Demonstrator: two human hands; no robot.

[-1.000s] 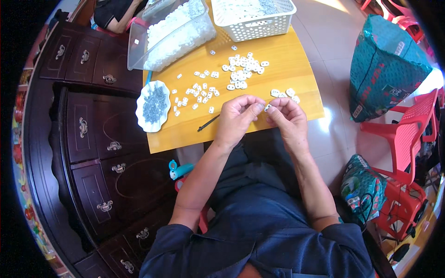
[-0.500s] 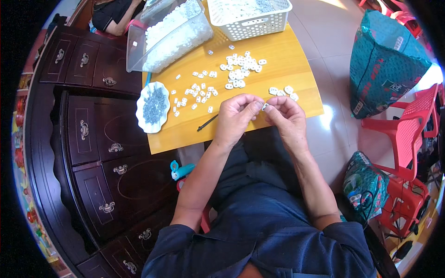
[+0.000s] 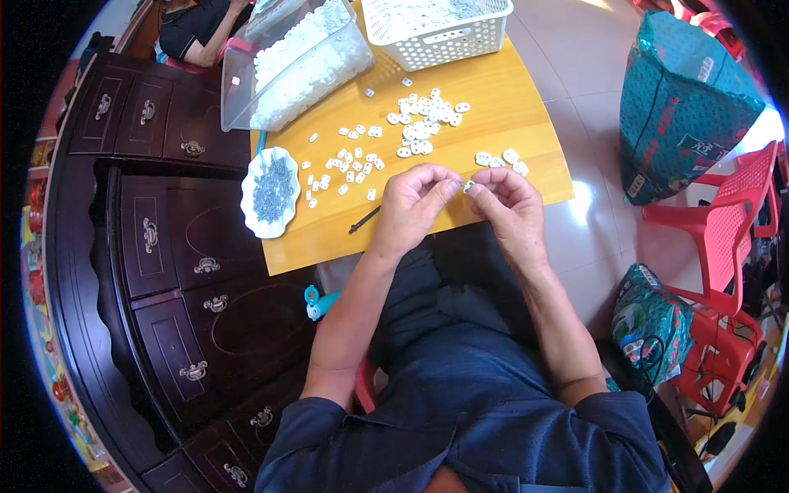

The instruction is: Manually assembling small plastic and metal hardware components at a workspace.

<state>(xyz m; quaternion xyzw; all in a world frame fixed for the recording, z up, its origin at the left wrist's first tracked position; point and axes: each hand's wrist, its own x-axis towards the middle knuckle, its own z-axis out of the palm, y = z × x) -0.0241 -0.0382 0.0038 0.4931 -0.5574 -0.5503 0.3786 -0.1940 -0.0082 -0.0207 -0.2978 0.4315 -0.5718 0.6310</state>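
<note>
Moved a little leftward in the past half second: left hand (image 3: 419, 204), leaving a narrow gap to the small white piece (image 3: 468, 186). Head view: right hand (image 3: 514, 205) clamped on that piece between thumb and forefinger, over the bench (image 3: 503, 107), probably to keep its left end reachable. Left thumb and forefinger drawn close together; cannot tell whether on anything. Beside left wrist, dark stick (image 3: 364, 220). Spread leftward, small tiles (image 3: 345, 168); heaped farther off, rounded tiles (image 3: 421, 127), seemingly separated by shape. Near right fingers, loose tiles (image 3: 509, 155), perhaps set aside. Held in the white dish (image 3: 263, 228), grey bits (image 3: 275, 185), likely against scattering. Standing at the far end, tub (image 3: 237, 107) and basket (image 3: 456, 45), likely leaving handling room.
</note>
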